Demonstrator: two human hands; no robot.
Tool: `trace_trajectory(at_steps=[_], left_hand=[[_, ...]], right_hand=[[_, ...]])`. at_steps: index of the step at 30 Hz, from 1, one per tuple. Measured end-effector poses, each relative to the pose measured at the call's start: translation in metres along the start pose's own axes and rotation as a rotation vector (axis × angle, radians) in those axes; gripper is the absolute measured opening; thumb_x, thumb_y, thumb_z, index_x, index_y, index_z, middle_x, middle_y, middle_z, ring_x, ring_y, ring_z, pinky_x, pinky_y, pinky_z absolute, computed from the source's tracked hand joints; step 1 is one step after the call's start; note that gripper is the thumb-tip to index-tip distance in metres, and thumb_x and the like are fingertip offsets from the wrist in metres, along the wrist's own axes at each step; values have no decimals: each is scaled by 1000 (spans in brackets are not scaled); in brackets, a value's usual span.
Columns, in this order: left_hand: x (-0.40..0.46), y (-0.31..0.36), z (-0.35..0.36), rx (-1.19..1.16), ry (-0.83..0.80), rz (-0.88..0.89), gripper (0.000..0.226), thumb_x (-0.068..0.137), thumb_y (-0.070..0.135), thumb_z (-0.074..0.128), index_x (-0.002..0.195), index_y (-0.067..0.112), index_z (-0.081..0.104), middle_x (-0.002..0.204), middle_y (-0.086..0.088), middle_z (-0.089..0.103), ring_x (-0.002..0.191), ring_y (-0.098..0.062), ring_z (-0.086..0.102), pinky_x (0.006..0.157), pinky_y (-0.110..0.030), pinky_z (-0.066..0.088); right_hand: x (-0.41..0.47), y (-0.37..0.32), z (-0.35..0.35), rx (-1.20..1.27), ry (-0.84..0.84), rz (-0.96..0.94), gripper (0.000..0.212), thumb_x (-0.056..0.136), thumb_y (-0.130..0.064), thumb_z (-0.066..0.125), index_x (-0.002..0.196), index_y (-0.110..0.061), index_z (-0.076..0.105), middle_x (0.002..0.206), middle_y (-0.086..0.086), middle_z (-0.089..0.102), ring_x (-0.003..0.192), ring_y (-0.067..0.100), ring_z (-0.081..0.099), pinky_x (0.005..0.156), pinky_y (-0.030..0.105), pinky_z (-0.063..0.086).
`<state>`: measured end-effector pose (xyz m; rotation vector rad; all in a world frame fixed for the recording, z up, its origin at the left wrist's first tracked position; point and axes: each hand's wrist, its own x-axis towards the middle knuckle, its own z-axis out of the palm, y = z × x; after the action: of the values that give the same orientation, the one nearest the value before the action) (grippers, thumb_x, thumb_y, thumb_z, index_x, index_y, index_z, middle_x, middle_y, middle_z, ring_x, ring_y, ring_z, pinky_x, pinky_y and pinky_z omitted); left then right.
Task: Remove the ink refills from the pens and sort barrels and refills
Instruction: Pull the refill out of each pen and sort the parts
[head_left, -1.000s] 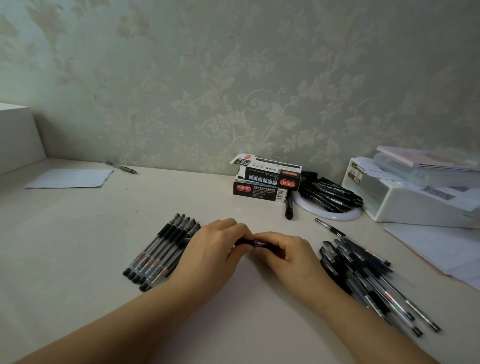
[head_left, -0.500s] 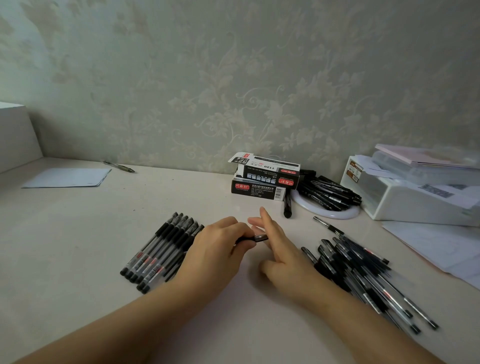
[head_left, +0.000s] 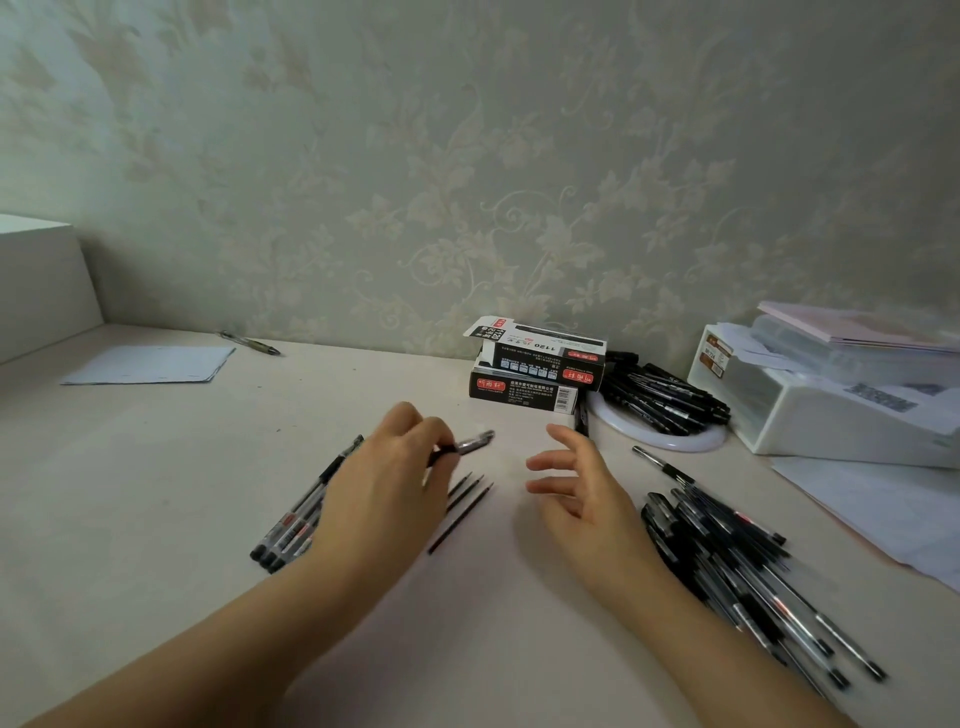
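— So, what do the hands do at this moment?

— Left hand (head_left: 384, 478) pinches a black pen piece (head_left: 470, 443) between thumb and fingertips, lifted a little above the counter (head_left: 156, 493). It is blurred, so I cannot tell if it is a whole pen or only a barrel. Right hand (head_left: 576, 488) is released: the fingers are spread and slightly curled, the palm turns toward the left hand, and it holds nothing.

— Where are the refills?

— Three thin black refills (head_left: 462, 506) lie on the counter between the two hands, side by side and slanted. The left hand partly covers their near ends.

— And the pens?

— One neat row of pens (head_left: 301, 514) lies to the left, partly under the left hand and wrist. One loose pile of pens (head_left: 737, 566) lies to the right, just beside the right wrist, with a single pen (head_left: 662, 466) apart at its far end.

— What stands behind?

— Two pen boxes (head_left: 535, 371) are stacked near the wall, the top one with its flap open. To the right of them, black markers (head_left: 660, 397) rest on a white ring (head_left: 675, 441). Farther right is a white plastic box (head_left: 810, 410) with papers on top. Far left lie a sheet of paper (head_left: 150, 365) and one more pen (head_left: 249, 343) near the wall.
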<state>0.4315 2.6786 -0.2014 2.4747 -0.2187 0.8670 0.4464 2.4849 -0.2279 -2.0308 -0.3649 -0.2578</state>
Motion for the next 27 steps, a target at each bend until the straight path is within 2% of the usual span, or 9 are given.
trace_trajectory(at_steps=[3,8,14,20,23,27], left_hand=[[5,-16,-10,137,-37,-167,12,92,32,54,93,26,63,88,9,49,72,-17,52,58,-30,43],[9,-30,-18,282,-142,-259,14,94,29,49,98,24,61,94,4,53,85,-21,54,64,-32,46],[7,-35,-18,320,-239,-294,18,93,25,47,104,25,61,101,2,54,94,-22,56,73,-34,52],[7,-33,-17,379,-243,-289,20,93,28,48,108,21,59,104,0,52,95,-23,54,73,-36,52],[4,-28,-14,417,-225,-236,24,94,32,47,112,20,56,104,0,50,96,-23,51,72,-33,49],[2,-21,-11,420,-182,-164,26,95,36,46,117,23,53,105,2,48,96,-20,49,73,-31,46]], right_hand=[[0,1,0,-25,-14,4,57,91,1,51,133,-36,42,114,-14,60,97,-2,62,85,13,49],[-1,0,2,-45,-28,-1,53,92,-3,54,131,-37,44,113,-15,59,98,-3,60,87,14,49],[-2,0,2,-45,-36,2,50,91,-3,55,130,-34,48,113,-12,59,98,0,60,90,19,49],[-4,-4,3,-83,-46,-32,46,92,-4,54,129,-31,52,115,-14,57,101,-1,57,88,12,47],[-6,-11,3,-237,-27,-107,43,92,-4,51,127,-28,53,114,-15,54,98,0,56,82,11,47],[-6,-25,-12,-631,72,-141,23,93,-17,56,114,-23,50,111,-9,48,95,11,54,79,28,48]])
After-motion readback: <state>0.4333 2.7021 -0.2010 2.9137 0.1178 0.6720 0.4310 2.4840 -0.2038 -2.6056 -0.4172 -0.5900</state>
